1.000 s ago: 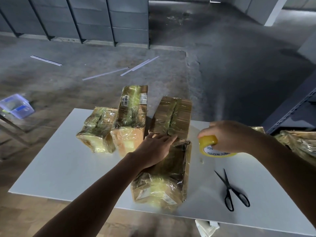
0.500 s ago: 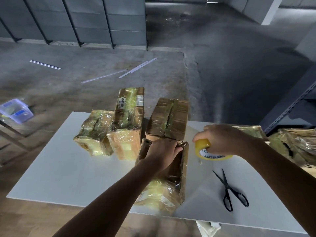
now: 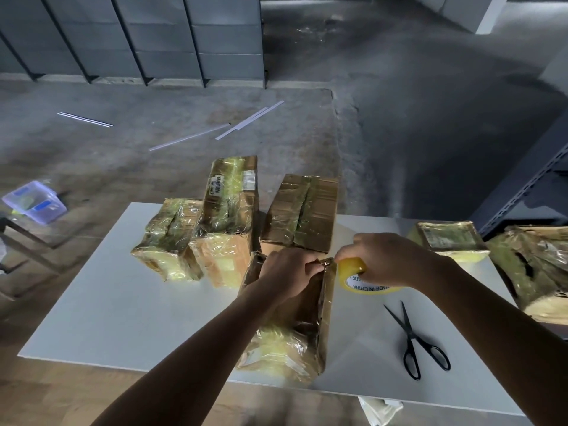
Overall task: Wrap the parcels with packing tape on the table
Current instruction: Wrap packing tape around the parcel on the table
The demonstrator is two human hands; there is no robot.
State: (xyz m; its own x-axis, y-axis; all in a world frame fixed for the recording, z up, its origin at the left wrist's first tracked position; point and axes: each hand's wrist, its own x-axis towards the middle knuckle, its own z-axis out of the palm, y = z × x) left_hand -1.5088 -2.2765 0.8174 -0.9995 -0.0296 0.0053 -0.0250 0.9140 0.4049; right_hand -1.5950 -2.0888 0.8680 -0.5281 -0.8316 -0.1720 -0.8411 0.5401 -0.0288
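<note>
Left hand [image 3: 289, 272] grips parcel [image 3: 292, 327] top; right hand [image 3: 387, 259] holds tape roll [image 3: 356, 273] beside it.

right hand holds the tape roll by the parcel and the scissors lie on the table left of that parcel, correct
No. The scissors lie on the table right of that parcel, not left, as the head view shows. The right hand does hold the tape roll by the parcel.

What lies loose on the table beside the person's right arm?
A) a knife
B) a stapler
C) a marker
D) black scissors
D: black scissors lie untouched on the white table; the right hand grips the tape roll, the left hand the parcel.
</note>
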